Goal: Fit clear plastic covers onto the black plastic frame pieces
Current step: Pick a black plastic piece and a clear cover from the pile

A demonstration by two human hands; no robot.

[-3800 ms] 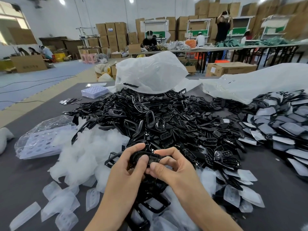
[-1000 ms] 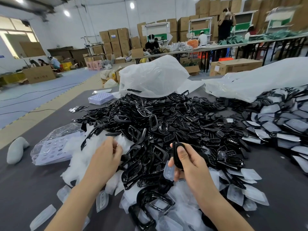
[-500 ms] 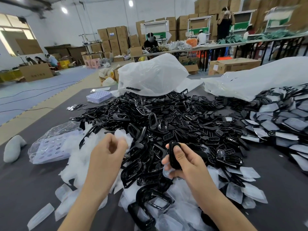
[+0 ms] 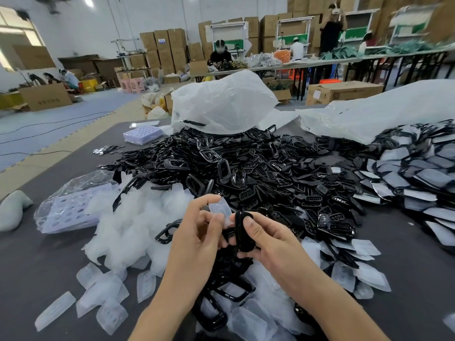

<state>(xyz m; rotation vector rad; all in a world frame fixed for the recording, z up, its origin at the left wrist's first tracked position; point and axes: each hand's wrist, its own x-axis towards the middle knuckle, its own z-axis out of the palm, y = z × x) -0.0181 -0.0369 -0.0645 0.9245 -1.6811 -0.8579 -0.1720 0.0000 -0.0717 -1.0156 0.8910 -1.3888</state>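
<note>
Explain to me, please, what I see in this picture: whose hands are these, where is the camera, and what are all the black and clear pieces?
There is no machine here. The one picture comes from a wide-angle camera worn on a person's head, looking forward and down, so both arms belong to that person. The left hand pinches a clear cover. The right hand grips a black frame piece close beside it. On the grey table lie a big pile of black frames, a heap of loose clear covers on the left, and on the right a pile of black pieces with pale faces, perhaps finished ones. A white plastic bag stands behind.
</note>
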